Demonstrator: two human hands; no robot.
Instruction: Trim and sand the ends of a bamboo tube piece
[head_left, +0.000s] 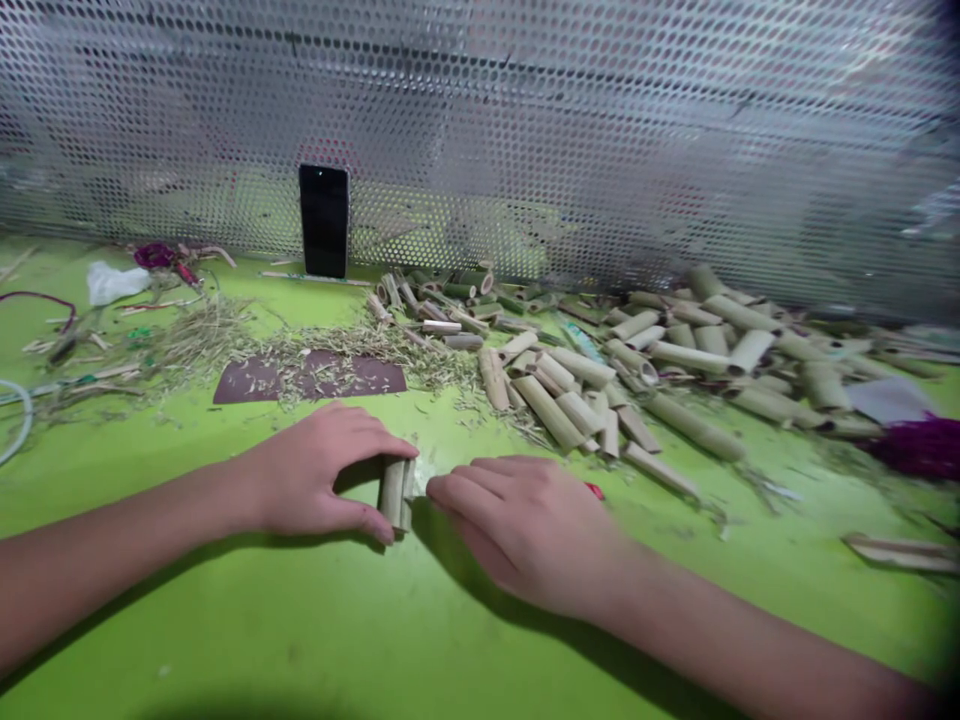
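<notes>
While left grip [322, 470] pinches bamboo tubes [393, 492], right grip [525, 530] spreads just beside; open green tabletop [225, 630] below.

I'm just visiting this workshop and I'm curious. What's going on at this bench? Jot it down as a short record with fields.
Left hand: curled around short bamboo segments on the bench
Right hand: beside those segments, fingertips close to them
Nearby: small red object just beyond the right hand
Surface: green tabletop
Further off: heap of cut bamboo tubes, dark brown sheet strewn with fibres, upright black phone, perforated metal screen
</notes>
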